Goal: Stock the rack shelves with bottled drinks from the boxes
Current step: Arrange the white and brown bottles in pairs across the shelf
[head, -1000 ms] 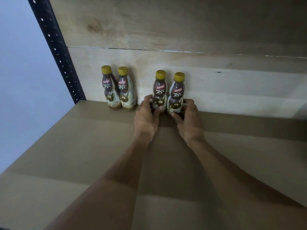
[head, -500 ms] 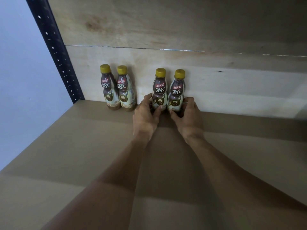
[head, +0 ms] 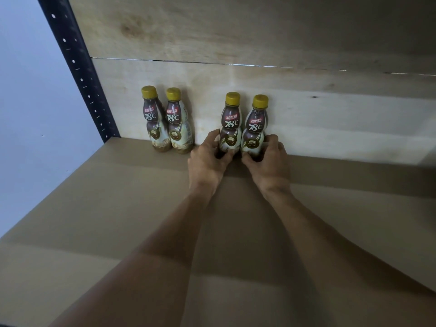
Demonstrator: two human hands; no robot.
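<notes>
yellow-capped plastic coffee bottle with a brown and cream label [head: 230, 128], centre of frame, upright at the back of the shelf. left hand [head: 207, 161] grips its lower body, fingers round the left side, thumb curled across the front near the base. touching it on the right: a second yellow-capped bottle of the same kind [head: 256, 132], also upright. right hand [head: 267, 161] grips it low, fingers round the right side, thumb at the front. both labels face the camera and read "kopiko 78°c". thumbs come close together between the two bases; cannot tell if they touch. both bare forearms run in from the lower edge of the frame.

left of centre, across a gap from the left hand: far-left bottle [head: 154, 121] and its neighbour bottle [head: 177, 123], same kind, upright, side by side and touching, against the back panel. neither hand is on them.

flat brown shelf board [head: 106, 208] fills the lower half of the frame. pale plywood back panel [head: 330, 119] stands behind all four bottles, with a horizontal seam across the upper part. dark blue perforated metal upright [head: 77, 67] slants down the upper left. pale bluish wall [head: 28, 114] at the far left edge.
</notes>
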